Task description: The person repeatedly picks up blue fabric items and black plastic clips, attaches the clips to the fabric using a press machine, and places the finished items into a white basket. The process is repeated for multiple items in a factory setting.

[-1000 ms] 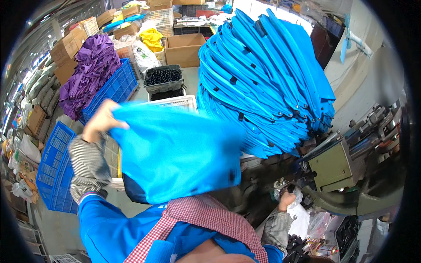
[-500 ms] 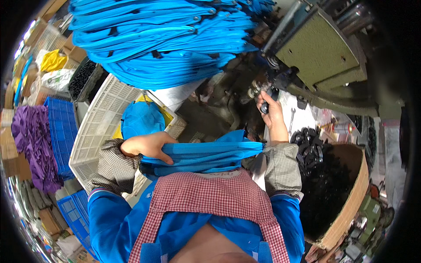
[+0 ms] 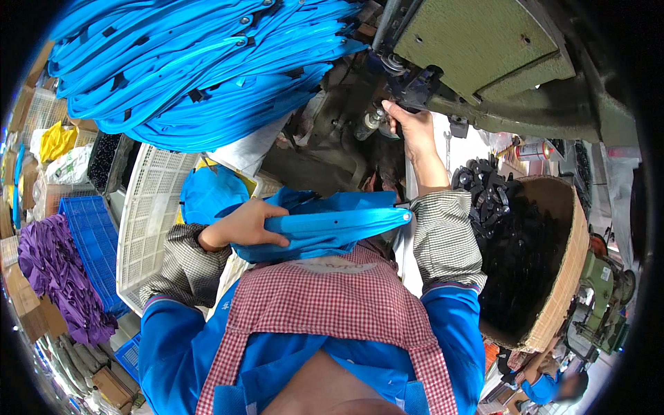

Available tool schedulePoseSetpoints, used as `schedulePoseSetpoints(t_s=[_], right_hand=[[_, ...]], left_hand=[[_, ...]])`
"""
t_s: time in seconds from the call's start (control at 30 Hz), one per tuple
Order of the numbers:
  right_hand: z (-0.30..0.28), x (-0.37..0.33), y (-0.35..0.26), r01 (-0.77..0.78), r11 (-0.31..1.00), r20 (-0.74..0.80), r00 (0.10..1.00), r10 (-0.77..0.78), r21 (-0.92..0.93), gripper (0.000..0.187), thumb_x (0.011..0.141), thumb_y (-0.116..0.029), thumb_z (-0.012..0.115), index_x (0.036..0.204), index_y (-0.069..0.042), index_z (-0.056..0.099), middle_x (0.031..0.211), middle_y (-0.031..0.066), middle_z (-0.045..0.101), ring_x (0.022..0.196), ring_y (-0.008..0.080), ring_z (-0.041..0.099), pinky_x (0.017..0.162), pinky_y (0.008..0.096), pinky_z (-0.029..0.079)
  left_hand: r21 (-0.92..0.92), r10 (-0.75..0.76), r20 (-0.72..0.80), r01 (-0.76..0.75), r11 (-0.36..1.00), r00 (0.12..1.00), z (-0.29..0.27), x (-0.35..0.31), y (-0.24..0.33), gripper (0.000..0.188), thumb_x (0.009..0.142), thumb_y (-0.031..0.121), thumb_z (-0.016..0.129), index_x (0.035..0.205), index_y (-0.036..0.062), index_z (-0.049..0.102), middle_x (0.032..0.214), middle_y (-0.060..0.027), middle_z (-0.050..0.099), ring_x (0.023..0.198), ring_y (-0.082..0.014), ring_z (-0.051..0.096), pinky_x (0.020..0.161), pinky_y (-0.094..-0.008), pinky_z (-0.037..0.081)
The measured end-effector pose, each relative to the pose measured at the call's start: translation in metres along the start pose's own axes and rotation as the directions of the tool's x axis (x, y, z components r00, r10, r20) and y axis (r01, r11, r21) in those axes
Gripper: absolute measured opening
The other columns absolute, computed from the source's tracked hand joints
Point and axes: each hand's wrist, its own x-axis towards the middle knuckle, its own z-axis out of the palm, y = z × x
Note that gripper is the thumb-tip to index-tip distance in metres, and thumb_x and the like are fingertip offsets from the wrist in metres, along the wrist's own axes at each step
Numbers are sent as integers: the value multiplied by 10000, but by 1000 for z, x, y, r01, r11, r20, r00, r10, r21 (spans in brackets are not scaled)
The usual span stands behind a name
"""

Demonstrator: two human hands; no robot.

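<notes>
My left hand [image 3: 247,223] grips a folded bright blue fabric bag [image 3: 325,225] with a strap along its edge, held flat in front of my chest. My right hand [image 3: 409,122] reaches up to the dark head of a grey-green machine [image 3: 477,48], fingers pinched on a small part under it; what it holds is too small to make out. A big stack of the same blue bags [image 3: 200,62] is piled at the upper left, behind the machine.
A white plastic crate [image 3: 149,221] holding another blue bag [image 3: 211,194] stands at my left. A blue crate [image 3: 97,242] and purple fabric [image 3: 59,277] lie further left. A round cardboard tub [image 3: 553,277] of small black parts stands at my right.
The blue bag went from held up and spread out to folded flat at my chest. My right hand rose to the machine head. My view turned from the pile toward the machine.
</notes>
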Motion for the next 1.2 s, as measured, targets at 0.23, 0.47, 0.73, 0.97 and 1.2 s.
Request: schedulePoseSetpoints(t_s=[0.23,0.47,0.73,0.97,1.2], right_hand=[[-49,-80,64,-80,698,-165,947,276,712,207,904,-273,509,920,-67,500,753,17,510,672,123,511,636,289,485],[-1,-87,64,84,890,-262,964,41,448,350,830,-122,621,1127,-2,478,1070,122,556,944,242,558,793,412,497],[-10,-78,38,66,850,-134,991,6,523,340,771,-3,649,1093,10,538,985,91,612,877,180,587,825,317,469],[-29,-62,35,14,917,-83,996,21,398,350,737,42,649,1073,13,557,1002,89,613,881,175,589,813,300,465],[-32,-56,30,-42,891,12,999,41,451,373,727,73,611,1089,9,548,1013,83,608,911,182,583,824,310,462]], left_hand=[[44,217,-328,-215,976,919,-19,66,-23,301,718,275,706,856,19,627,757,-153,603,660,-259,591,615,-341,450],[-110,13,-444,-69,992,896,28,130,18,279,774,207,660,941,8,555,768,-121,588,695,-153,566,642,-296,444],[-441,21,-466,-253,861,884,60,182,22,242,801,147,642,959,-15,555,796,-71,606,740,-78,530,656,-250,441],[-403,-73,-567,-199,894,820,65,190,29,118,811,55,608,870,-23,544,781,-30,599,719,-51,528,618,-217,445],[-433,-87,-547,-192,881,832,60,194,39,106,825,77,605,845,-20,567,717,-3,587,658,-30,506,574,-193,424]])
